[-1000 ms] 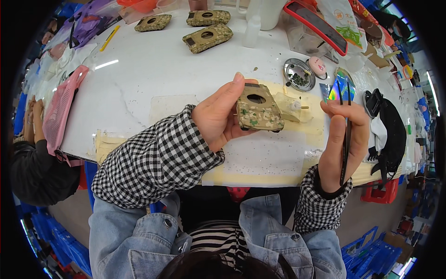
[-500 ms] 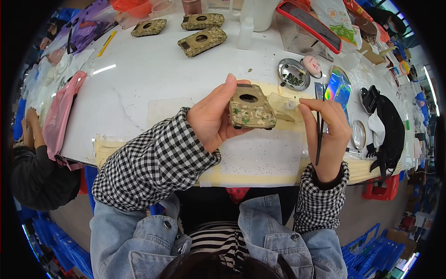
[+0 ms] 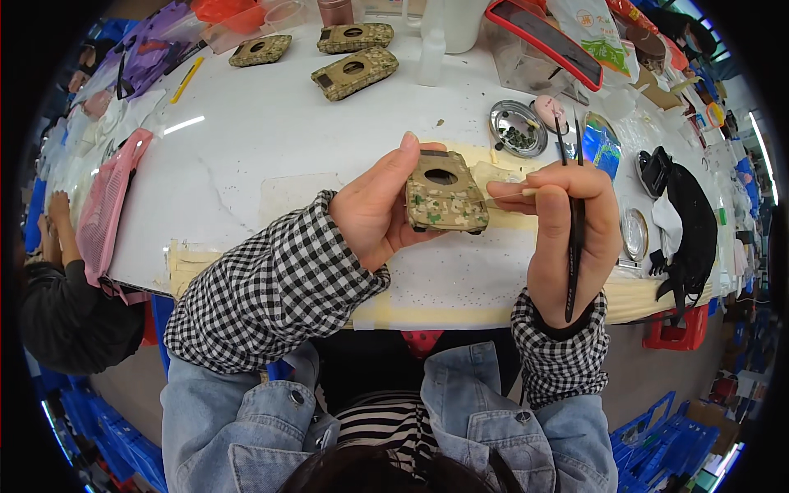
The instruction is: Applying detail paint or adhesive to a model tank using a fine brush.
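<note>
My left hand (image 3: 371, 195) grips a camouflage-painted model tank hull (image 3: 448, 201) by its left side, with the round opening in its top facing up. Just right of the hull is my right hand (image 3: 579, 234), pinching a thin stick with a pale end (image 3: 528, 192) between thumb and fingers. Its fine tip reaches the hull's right edge; whether it touches, I cannot tell. Black tweezers (image 3: 573, 267) are also kept in the right hand, their points upward and away from me. Under the hands lies a white sheet (image 3: 460, 287) dotted with tiny specks.
Several more camouflage hulls (image 3: 355, 72) stand at the back, near a white bottle (image 3: 431, 57). A round metal dish (image 3: 539, 148) of small dark parts sits at the right, below a red-framed phone (image 3: 546, 45). A pink mesh basket (image 3: 111, 201) and another person's arm (image 3: 70, 279) are at left.
My right hand has turned and brought the thin stick from the white blob on the table to the hull's right edge. The tweezers now point upward. The left hand stays nearly still.
</note>
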The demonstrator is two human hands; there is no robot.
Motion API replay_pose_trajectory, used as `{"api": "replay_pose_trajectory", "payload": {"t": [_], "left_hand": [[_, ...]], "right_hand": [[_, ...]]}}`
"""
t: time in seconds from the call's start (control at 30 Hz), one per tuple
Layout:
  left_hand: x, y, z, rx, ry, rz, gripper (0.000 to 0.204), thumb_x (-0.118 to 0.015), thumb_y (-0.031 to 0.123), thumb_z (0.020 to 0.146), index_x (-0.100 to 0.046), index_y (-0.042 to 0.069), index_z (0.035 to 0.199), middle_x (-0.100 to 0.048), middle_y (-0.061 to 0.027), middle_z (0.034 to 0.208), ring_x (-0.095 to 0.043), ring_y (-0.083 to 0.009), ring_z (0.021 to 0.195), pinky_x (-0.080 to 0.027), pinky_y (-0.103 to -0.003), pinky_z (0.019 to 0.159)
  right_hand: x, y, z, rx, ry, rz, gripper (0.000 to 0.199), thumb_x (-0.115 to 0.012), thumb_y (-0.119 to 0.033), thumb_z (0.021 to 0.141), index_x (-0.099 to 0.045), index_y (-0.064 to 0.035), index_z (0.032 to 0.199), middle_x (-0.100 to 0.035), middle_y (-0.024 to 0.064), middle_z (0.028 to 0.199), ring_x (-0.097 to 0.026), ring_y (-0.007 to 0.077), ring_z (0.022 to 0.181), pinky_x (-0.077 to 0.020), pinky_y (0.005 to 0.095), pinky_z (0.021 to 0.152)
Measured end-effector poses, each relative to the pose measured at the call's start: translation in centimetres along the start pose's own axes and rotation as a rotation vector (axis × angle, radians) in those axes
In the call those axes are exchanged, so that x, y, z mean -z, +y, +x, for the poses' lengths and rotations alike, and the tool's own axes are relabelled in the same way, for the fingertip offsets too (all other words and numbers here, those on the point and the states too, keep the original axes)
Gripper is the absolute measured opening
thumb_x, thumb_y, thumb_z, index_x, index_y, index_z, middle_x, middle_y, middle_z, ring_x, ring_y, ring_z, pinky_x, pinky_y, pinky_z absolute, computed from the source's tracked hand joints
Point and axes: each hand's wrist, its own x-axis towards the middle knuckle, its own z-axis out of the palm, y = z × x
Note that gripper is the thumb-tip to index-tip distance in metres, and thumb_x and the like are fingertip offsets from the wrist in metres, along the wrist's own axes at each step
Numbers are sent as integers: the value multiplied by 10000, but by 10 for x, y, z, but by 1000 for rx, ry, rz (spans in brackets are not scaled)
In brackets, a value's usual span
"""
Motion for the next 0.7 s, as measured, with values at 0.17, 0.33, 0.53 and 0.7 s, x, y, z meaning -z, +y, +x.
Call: {"api": "replay_pose_trajectory", "payload": {"t": [0.17,0.33,0.53,0.7], "left_hand": [[2,-1,0,-7,-26,8,526,-242,477,967,-394,74,1269,-548,-107,1171,-602,-174,1003,-540,-290,845],[3,-1,1,-15,-29,25,525,-232,471,970,-395,69,1264,-547,-105,1172,-603,-169,1002,-546,-281,835],[3,-1,0,-16,-34,38,521,-231,466,971,-394,69,1266,-550,-103,1169,-604,-166,1000,-550,-273,826],[3,-1,0,-14,-36,40,518,-234,467,971,-397,73,1265,-552,-100,1167,-604,-162,999,-550,-270,818]], "right_hand": [[-2,-2,1,-105,-48,109,112,-471,-61,937,-500,43,968,-571,101,870,-653,162,801,-542,247,708],[-2,-2,1,-92,-55,87,109,-474,-58,936,-500,43,966,-570,101,866,-652,163,796,-544,248,701],[-3,-1,1,-99,-48,87,108,-484,-57,932,-504,44,963,-570,101,863,-651,161,790,-545,248,694],[-3,-1,0,-104,-42,84,106,-486,-54,930,-506,46,963,-572,103,865,-651,160,786,-544,247,695]]}}
